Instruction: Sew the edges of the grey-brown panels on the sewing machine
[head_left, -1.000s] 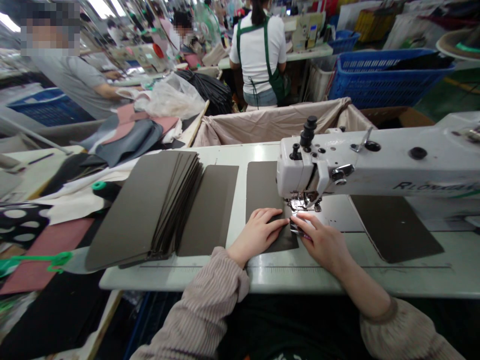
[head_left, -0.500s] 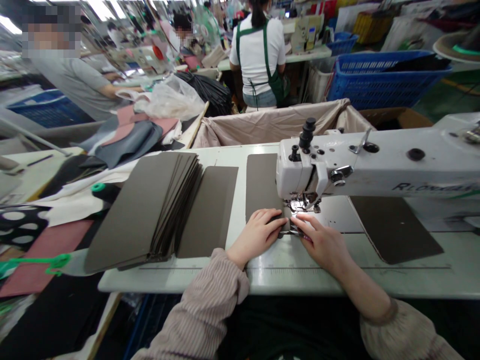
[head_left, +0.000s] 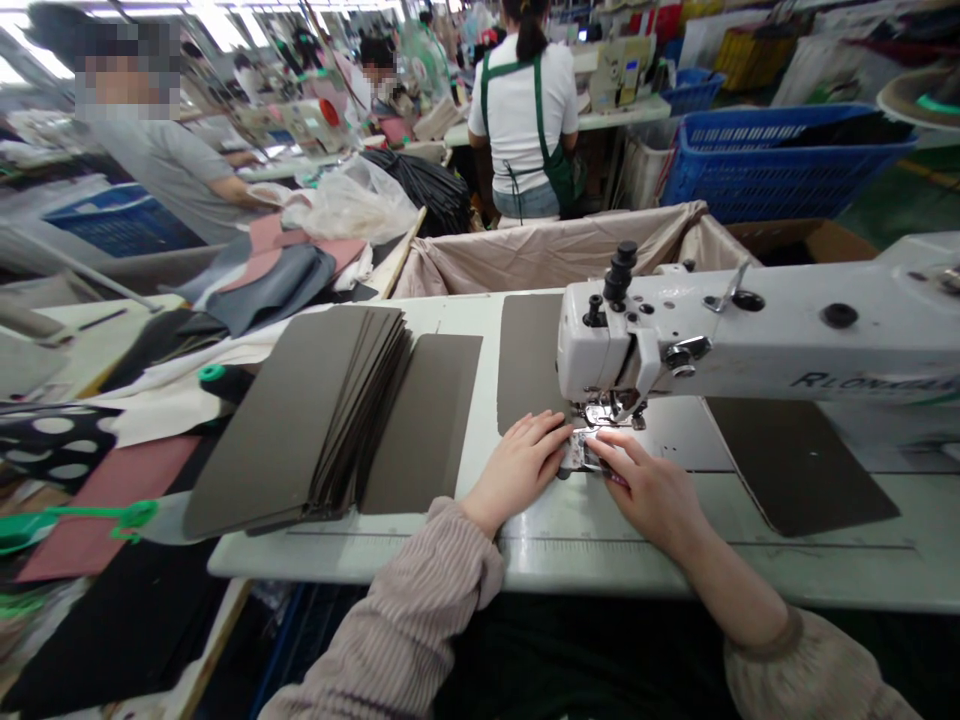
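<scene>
A grey-brown flat panel (head_left: 526, 365) lies under the head of the sewing machine (head_left: 600, 340), its near edge close to the presser foot (head_left: 602, 412). My left hand (head_left: 523, 462) is flat, with its fingers stretched out over that near edge, left of the needle. My right hand (head_left: 651, 488) is at the bare metal needle plate (head_left: 577, 452), index finger extended. Beneath its curled fingers shows a small dark, purplish thing, mostly hidden. To the left stands a fanned stack of similar panels (head_left: 281, 410), beside a single panel (head_left: 427, 420).
Another dark panel (head_left: 802, 465) lies right of the needle, below the machine arm. A fabric-lined bin (head_left: 555, 255) borders the table's far side. Fabric scraps (head_left: 277, 280) and a green-topped thread cone (head_left: 217, 380) lie left. Co-workers sit beyond, near a blue crate (head_left: 787, 165).
The panel under the machine has slid away from me, baring the metal plate in front of the needle. Both hands stay close to it. The whole view has shifted slightly.
</scene>
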